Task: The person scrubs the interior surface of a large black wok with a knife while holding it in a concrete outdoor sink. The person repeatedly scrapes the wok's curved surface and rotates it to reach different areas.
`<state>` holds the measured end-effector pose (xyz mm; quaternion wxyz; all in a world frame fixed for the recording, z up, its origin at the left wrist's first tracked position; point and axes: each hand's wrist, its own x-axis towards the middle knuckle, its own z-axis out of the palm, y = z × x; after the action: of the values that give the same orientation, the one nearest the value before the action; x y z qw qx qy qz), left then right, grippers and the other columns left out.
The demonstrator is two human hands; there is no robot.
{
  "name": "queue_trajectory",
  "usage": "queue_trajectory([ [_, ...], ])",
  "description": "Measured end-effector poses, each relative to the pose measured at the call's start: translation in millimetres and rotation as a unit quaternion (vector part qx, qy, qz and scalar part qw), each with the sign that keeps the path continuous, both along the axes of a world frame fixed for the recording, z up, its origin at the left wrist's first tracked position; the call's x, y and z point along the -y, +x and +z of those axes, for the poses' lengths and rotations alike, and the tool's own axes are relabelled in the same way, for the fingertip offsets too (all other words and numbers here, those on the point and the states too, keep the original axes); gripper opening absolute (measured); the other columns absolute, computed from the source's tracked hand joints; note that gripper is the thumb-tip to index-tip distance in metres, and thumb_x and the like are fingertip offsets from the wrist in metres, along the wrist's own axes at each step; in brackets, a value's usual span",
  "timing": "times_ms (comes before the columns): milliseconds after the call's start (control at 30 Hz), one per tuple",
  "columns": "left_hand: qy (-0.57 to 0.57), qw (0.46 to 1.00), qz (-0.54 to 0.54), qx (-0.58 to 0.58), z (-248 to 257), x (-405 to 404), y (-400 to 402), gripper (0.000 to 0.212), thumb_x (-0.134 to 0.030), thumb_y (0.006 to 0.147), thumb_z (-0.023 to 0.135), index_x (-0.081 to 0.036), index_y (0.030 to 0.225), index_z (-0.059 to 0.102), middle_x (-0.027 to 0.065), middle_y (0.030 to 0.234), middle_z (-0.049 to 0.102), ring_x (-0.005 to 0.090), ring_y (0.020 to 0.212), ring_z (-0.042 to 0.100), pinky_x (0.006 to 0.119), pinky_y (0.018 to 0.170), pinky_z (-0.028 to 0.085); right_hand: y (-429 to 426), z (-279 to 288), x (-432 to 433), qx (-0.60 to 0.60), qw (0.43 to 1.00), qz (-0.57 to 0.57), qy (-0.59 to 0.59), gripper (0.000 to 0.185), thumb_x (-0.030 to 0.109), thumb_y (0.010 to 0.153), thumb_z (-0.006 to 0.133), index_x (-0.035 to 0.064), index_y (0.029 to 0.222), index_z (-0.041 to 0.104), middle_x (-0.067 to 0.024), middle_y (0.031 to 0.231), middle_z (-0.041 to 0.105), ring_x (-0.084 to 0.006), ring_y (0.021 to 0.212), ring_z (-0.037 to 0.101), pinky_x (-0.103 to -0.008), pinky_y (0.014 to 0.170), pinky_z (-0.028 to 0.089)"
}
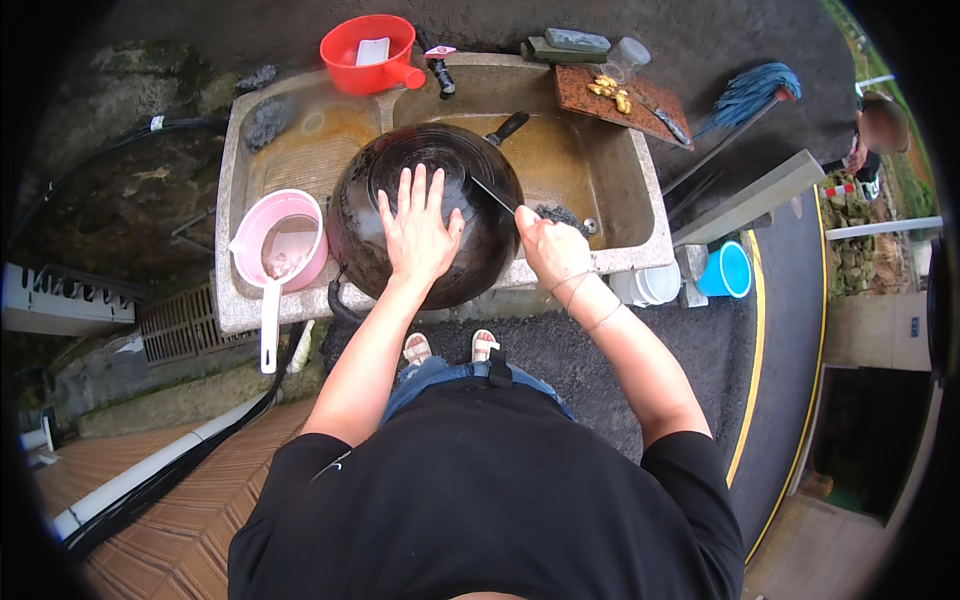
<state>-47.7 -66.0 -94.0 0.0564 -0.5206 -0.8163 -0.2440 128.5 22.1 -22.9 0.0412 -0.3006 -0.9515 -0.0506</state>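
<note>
A large blackened wok (pixel 465 259) rests upside down across the stone double sink (pixel 660 240), its ringed base facing up. One black handle (pixel 512 127) points to the far right; the other handle (pixel 341 304) hangs over the near rim. My left hand (pixel 421 232) lies palm down on the wok with spread fingers, holding nothing. In my right fist (pixel 553 244) is a thin-bladed metal tool (pixel 493 195), its grip hidden by the fingers. The blade reaches left onto the wok's base, and cannot be told for certain as a knife or a scraper.
A pink dipper (pixel 315 225) with water stands at the left rim. Behind are a red dipper (pixel 352 71), a tap (pixel 442 71) and a cutting board (pixel 574 94) with ginger (pixel 622 101) and a knife (pixel 671 126). Dark scouring mesh (pixel 559 214) lies in the right basin. A person (pixel 874 135) is at far right.
</note>
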Motion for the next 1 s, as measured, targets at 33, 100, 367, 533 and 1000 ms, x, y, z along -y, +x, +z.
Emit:
queue_trajectory([
  [33,0.001,1.0,-0.001,-0.003,0,-1,0,0.063,-0.036,0.088,0.057,-0.012,0.145,0.044,0.0127,0.153,0.036,0.0297,0.146,0.026,0.058,0.117,0.014,-3,-3,-4,0.006,1.0,-0.012,-0.013,0.003,0.007,0.089,0.049,0.0067,0.091,0.047,-0.0162,0.064,0.065,-0.0301,0.059,0.069,-0.04,0.053,0.055],
  [100,-0.001,1.0,-0.001,-0.002,0,1,0,0.063,-0.036,0.089,0.057,-0.012,0.145,0.044,0.0127,0.153,0.037,0.0295,0.146,0.026,0.058,0.117,0.014,4,-4,6,0.029,0.999,-0.014,-0.007,0.004,0.006,0.089,0.05,0.0067,0.091,0.046,-0.0162,0.064,0.065,-0.0298,0.06,0.069,-0.0397,0.053,0.056],
  [367,0.007,1.0,-0.006,0.005,3,0,1,0.062,-0.033,0.089,0.057,-0.012,0.146,0.043,0.0131,0.153,0.037,0.0301,0.146,0.027,0.058,0.117,0.014,7,-14,-7,0.004,1.0,0.007,-0.005,0.006,0.006,0.088,0.05,0.0058,0.093,0.047,-0.0144,0.064,0.065,-0.0293,0.059,0.07,-0.04,0.05,0.055],
  [533,-0.002,1.0,0.0,0.007,3,2,2,0.062,-0.033,0.089,0.057,-0.012,0.146,0.043,0.0129,0.153,0.037,0.0302,0.145,0.027,0.058,0.117,0.014,20,-7,11,0.057,0.998,-0.01,-0.006,0.004,0.007,0.09,0.049,0.0057,0.093,0.048,-0.0129,0.064,0.065,-0.0277,0.06,0.069,-0.0388,0.051,0.055],
  [1000,-0.003,1.0,-0.004,0.003,3,1,1,0.061,-0.029,0.089,0.056,-0.014,0.147,0.041,0.0117,0.155,0.035,0.0293,0.146,0.026,0.056,0.118,0.013,13,-15,-18,0.011,0.998,0.026,-0.058,0.006,0.008,0.089,0.049,0.0049,0.093,0.046,-0.0161,0.066,0.066,-0.0318,0.061,0.069,-0.0408,0.055,0.055],
])
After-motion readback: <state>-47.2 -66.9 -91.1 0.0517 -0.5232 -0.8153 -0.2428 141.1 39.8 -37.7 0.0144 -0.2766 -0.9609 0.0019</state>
